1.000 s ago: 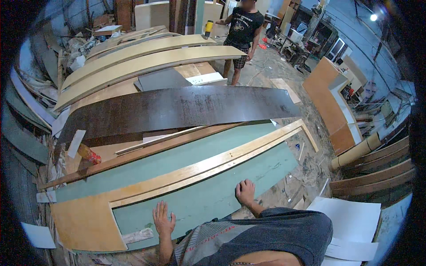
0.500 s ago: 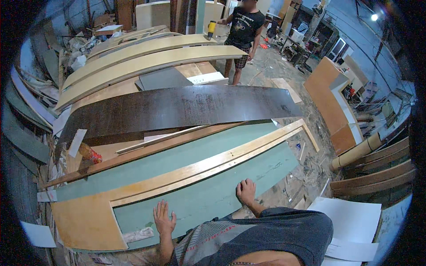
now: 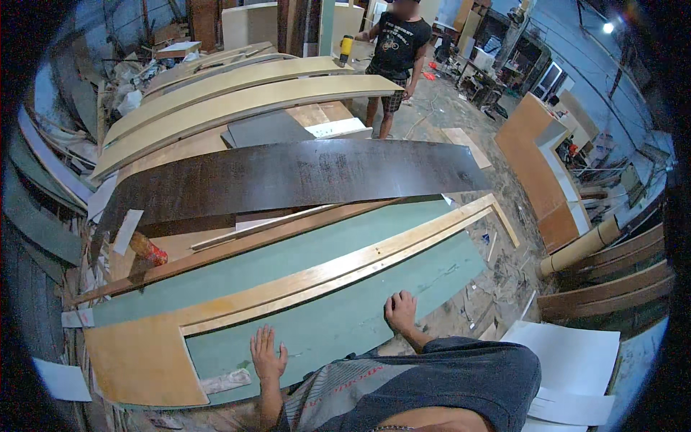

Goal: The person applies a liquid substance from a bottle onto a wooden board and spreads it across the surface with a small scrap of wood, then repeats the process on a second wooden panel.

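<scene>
My left hand [image 3: 268,353] lies flat on the pale green board [image 3: 324,317], its fingers stretched out. Farther right, my right hand [image 3: 400,312] rests on the same board with its fingers curled in and nothing seen in them. A light plywood frame [image 3: 288,288], with a wide panel at its left end and a long narrow strip, lies on the board just beyond both hands. Beside the frame's wide end is a crumpled whitish roll [image 3: 226,381], to the left of my left hand.
Behind the board lie a brown wooden strip [image 3: 237,250] and a long dark curved panel [image 3: 302,173]. Pale curved boards [image 3: 252,108] are stacked farther back. A person [image 3: 396,50] stands there by a yellow-and-black tool [image 3: 345,50]. White sheets [image 3: 568,360] lie at lower right.
The view has shifted slightly. Both hands stay in their places on the green board, and the person at the back has hardly moved.
</scene>
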A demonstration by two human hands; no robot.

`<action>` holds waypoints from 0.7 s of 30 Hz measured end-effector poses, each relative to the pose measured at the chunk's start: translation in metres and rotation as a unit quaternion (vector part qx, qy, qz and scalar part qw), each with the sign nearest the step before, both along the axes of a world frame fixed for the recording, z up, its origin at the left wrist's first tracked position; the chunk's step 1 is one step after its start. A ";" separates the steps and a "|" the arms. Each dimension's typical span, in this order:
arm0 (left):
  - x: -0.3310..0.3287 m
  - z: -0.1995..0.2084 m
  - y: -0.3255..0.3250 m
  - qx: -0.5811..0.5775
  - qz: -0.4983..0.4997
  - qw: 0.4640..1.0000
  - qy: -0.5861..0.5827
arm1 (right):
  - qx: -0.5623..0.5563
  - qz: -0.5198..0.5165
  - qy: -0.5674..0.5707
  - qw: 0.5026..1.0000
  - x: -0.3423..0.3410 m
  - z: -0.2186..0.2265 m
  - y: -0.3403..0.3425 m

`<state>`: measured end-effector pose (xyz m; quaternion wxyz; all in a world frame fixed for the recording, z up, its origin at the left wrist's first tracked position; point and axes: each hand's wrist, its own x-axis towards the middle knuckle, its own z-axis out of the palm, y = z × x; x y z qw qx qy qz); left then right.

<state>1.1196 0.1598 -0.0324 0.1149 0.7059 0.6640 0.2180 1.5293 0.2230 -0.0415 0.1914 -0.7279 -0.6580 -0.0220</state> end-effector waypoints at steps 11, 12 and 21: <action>0.002 0.004 -0.001 -0.007 0.002 1.000 0.011 | 0.013 0.016 -0.001 1.000 0.001 0.002 0.000; 0.001 0.003 -0.001 -0.006 0.001 1.000 0.017 | 0.008 0.016 -0.003 1.000 0.001 0.003 0.000; 0.000 0.000 0.000 -0.010 0.001 1.000 0.021 | 0.010 0.009 0.007 1.000 0.000 0.001 0.001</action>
